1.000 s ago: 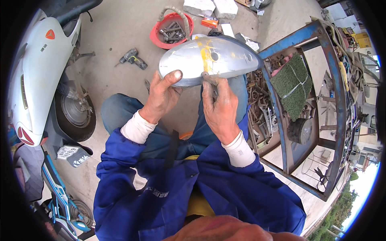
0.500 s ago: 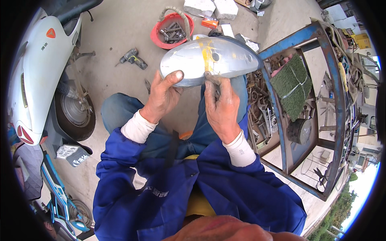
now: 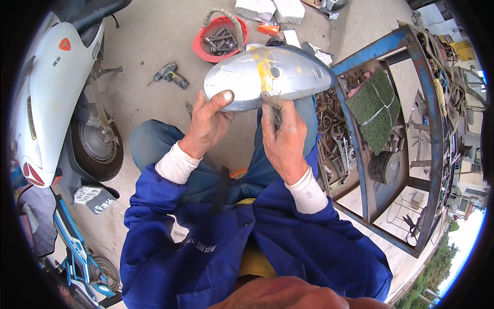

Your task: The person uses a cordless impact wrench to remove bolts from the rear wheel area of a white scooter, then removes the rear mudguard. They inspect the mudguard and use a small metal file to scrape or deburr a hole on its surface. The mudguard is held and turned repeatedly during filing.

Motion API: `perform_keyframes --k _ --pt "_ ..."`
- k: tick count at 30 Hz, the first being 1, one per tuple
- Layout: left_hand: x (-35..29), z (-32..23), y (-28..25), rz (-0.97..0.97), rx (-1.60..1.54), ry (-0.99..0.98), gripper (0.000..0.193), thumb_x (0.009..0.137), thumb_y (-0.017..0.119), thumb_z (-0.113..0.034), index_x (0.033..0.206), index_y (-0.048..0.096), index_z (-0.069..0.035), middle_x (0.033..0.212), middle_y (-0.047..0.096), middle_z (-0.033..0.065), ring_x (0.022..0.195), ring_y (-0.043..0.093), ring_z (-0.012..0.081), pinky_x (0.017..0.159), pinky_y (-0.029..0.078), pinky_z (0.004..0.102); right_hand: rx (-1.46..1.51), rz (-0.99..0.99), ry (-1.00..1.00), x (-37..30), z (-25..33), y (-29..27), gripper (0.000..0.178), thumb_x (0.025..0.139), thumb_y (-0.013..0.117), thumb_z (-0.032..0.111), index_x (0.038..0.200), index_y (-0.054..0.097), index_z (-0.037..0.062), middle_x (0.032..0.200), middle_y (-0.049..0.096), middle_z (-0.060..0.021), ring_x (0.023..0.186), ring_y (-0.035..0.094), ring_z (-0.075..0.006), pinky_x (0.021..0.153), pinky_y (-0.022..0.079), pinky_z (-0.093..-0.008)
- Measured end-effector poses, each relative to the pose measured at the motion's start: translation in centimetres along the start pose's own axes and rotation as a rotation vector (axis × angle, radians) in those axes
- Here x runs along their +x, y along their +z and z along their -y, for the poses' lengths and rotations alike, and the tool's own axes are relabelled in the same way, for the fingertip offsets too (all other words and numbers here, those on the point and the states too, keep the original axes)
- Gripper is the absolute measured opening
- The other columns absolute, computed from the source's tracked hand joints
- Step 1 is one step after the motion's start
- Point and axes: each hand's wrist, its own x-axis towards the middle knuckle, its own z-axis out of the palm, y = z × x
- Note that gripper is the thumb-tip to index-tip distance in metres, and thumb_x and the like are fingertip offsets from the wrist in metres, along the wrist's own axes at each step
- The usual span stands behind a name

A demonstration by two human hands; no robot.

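A silver, teardrop-shaped shell (image 3: 234, 78) with a yellow band across it and a few round holes is held up over my knees. My left hand (image 3: 210, 123) grips its near left edge, thumb on top and fingers underneath. At the near edge, by the lower end of the yellow band, my right hand (image 3: 283, 131) has its thumb and index finger pinched together. Its index fingertip touches the shell there. Whatever lies between those fingers, if anything, is too small to make out.
A cordless drill (image 3: 171, 75) lies on the floor beyond my left hand. Farther off sits a red helmet (image 3: 199, 45) full of bolts. A rusty blue metal frame (image 3: 370, 50) with wrenches and parts stands close on the right. A white scooter (image 3: 54, 92) is at left.
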Motion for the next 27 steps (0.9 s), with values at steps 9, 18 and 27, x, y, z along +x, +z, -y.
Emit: perform_keyframes --k 9,18,27 --pt "0.0 0.3 0.2 -0.014 -0.095 0.043 0.061 0.094 0.073 -0.022 0.144 0.049 0.002 0.135 0.063 0.0145 0.127 0.061 0.0256 0.109 0.049 0.0419 -0.005 -0.115 0.099 0.9 -1.1 -1.1 0.022 0.099 0.069 0.008 0.118 0.063 -0.001 0.094 0.074 -0.0193 0.08 0.075 -0.0322 0.069 0.058 -0.0378" --pt "0.0 0.4 -0.6 -0.012 -0.128 0.034 0.065 0.093 0.074 -0.021 0.148 0.045 -0.001 0.141 0.059 0.0124 0.13 0.06 0.0257 0.109 0.048 0.0426 0.684 -0.157 0.499 -0.8 -3.1 -2.8 0.025 0.108 0.06 0.018 0.126 0.061 0.0007 0.098 0.072 -0.009 0.085 0.07 -0.0164 0.071 0.051 -0.0261" --pt "-0.6 -2.3 -0.8 0.024 -0.077 0.132 0.082 0.086 0.078 -0.025 0.155 0.04 -0.002 0.152 0.054 0.0127 0.142 0.052 0.028 0.12 0.041 0.0434 1.32 -0.212 0.709 0.7 -3.2 -0.4 0.028 0.111 0.053 0.025 0.132 0.051 0.0068 0.141 0.053 -0.012 0.134 0.054 -0.0302 0.107 0.051 -0.0548"
